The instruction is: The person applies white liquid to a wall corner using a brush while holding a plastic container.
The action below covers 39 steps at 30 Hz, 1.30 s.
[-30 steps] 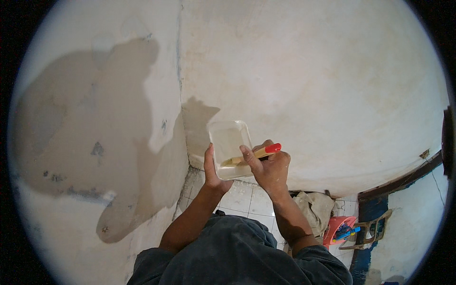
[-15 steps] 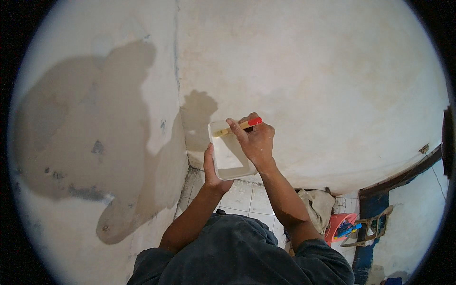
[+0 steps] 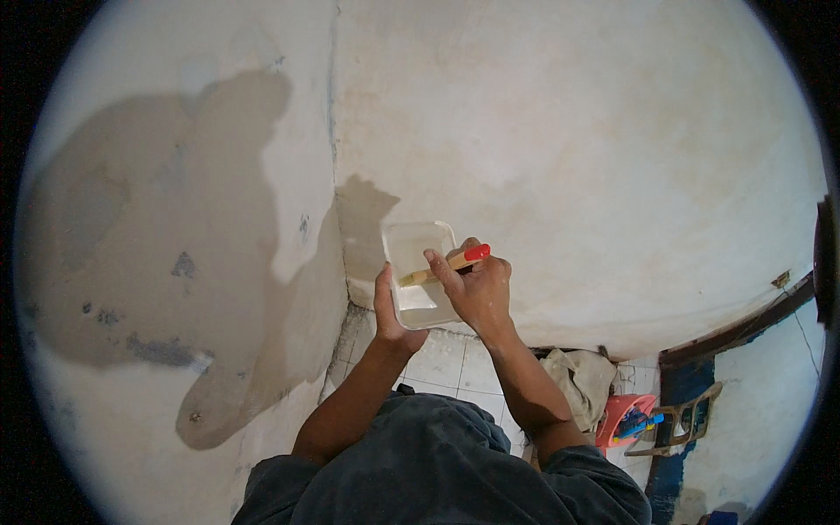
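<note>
My left hand [image 3: 392, 313] grips a white rectangular tub [image 3: 420, 229] from below and along its left side, with the thumb up against the wall. Whitish paint covers part of the tub's bottom. In my right hand [image 3: 481, 293] is a paintbrush [image 3: 462, 259] with a wooden handle and a red end. Its bristles point left and down into the tub, close to the left inner wall; whether they touch the paint I cannot tell. The thumb presses on the handle from the near side.
Patchy off-white walls [image 3: 569, 157] meet in a corner ahead of me, the left one with dark worn spots. To the lower right, a beige cloth [image 3: 577, 381], a pink basin [image 3: 623, 416] with blue things and a brownish chair-like frame [image 3: 691, 420] stand on the white tiled floor [image 3: 437, 363].
My right hand has brought the paintbrush toward me, so its bristles have slid from the tub's far end to around its middle. The left hand and the tub have barely moved.
</note>
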Each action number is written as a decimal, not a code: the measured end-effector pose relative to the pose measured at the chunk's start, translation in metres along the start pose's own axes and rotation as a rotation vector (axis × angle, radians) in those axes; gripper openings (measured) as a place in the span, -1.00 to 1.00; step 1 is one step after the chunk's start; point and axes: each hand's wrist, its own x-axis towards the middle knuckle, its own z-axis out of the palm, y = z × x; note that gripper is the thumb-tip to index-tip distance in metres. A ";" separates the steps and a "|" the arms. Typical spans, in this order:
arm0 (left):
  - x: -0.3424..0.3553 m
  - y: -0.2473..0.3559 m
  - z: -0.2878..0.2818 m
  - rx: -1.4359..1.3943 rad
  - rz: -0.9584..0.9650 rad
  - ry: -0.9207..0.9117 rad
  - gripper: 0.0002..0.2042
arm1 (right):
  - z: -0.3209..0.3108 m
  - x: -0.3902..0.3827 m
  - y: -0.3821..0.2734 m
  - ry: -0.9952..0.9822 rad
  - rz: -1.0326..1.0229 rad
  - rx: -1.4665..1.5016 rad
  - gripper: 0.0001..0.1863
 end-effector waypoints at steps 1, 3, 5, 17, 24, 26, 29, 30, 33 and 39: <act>-0.001 0.001 0.002 -0.017 -0.023 0.032 -0.44 | -0.002 -0.003 -0.002 -0.011 0.005 0.021 -0.58; -0.002 0.003 0.004 -0.006 -0.019 0.035 -0.44 | -0.007 -0.008 -0.004 -0.022 0.010 0.043 -0.59; -0.002 0.003 0.004 0.004 -0.014 0.038 -0.44 | -0.012 -0.011 -0.005 -0.093 0.057 0.053 -0.54; 0.003 0.000 -0.001 0.018 0.012 0.013 -0.43 | -0.028 -0.002 -0.003 0.014 -0.023 0.162 -0.68; 0.001 -0.002 0.001 -0.020 -0.001 -0.048 -0.43 | -0.010 0.023 0.027 -0.160 0.068 0.452 -0.82; 0.000 -0.001 -0.001 -0.025 0.004 -0.067 -0.44 | -0.006 0.026 0.028 -0.201 0.073 0.525 -0.83; 0.000 -0.002 -0.003 -0.010 0.013 -0.063 -0.44 | -0.001 0.030 0.027 -0.267 0.092 0.612 -0.82; 0.000 -0.003 -0.004 -0.005 0.019 -0.066 -0.44 | 0.000 0.031 0.027 -0.295 0.106 0.629 -0.82; 0.000 -0.002 -0.001 -0.011 0.025 -0.065 -0.45 | 0.000 0.033 0.030 -0.339 0.123 0.645 -0.81; -0.002 -0.003 -0.004 0.077 0.045 -0.059 -0.38 | -0.004 0.033 0.028 -0.309 0.178 0.591 -0.80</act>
